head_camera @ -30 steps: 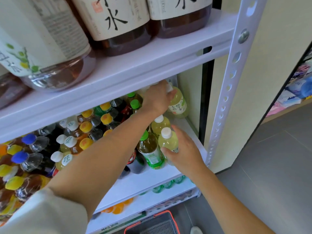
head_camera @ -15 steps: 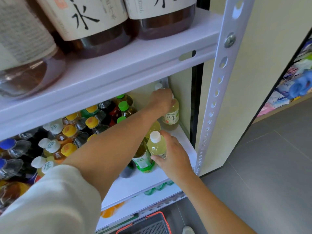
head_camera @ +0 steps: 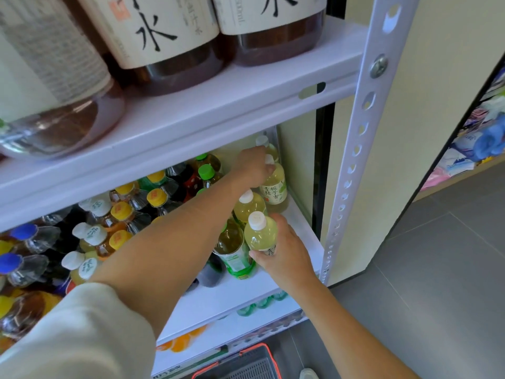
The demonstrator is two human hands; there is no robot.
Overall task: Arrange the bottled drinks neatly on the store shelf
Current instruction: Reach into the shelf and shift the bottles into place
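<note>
A row of pale yellow-green bottles with white caps runs front to back at the right end of the middle shelf [head_camera: 297, 228]. My left hand [head_camera: 252, 166] reaches deep under the upper shelf and grips the neck of a rear bottle [head_camera: 274, 187] with a white label. My right hand [head_camera: 284, 255] holds the front bottle [head_camera: 259, 233] by its body, near the shelf's front edge. Between them stands another pale bottle [head_camera: 247, 206], and one more [head_camera: 266, 144] stands at the very back.
Green-capped tea bottles [head_camera: 232, 250] stand just left of the row; yellow, white and blue capped bottles crowd the shelf's left. Large brown bottles [head_camera: 164, 36] sit on the upper shelf. The perforated upright post [head_camera: 352, 165] bounds the right. A red-rimmed basket [head_camera: 240, 362] lies on the floor below.
My left hand has stayed on the rear bottle's neck, which now stands further back. My right hand keeps hold of the front bottle, close behind the others.
</note>
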